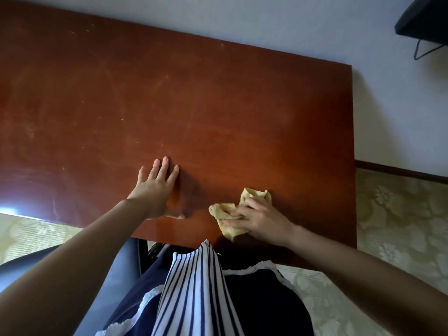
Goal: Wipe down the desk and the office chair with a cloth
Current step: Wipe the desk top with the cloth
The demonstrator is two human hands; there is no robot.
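A reddish-brown wooden desk (pixel 194 98) fills most of the view, its top streaked with dust and faint scratches. My left hand (pixel 155 185) lies flat on the desk near the front edge, fingers straight and spread. To its right, my right hand (pixel 257 218) grips a crumpled yellow cloth (pixel 224 210) and presses it on the desk top close to the front edge. Part of a dark office chair (pixel 121 260) shows under the desk's front edge at lower left, mostly hidden by my arm and clothing.
A pale wall runs behind the desk. A black object with a hanging cable (pixel 423 18) sits at the top right. Patterned beige flooring (pixel 397 214) lies right of the desk and at the lower left. The desk's right edge ends near the wall's baseboard.
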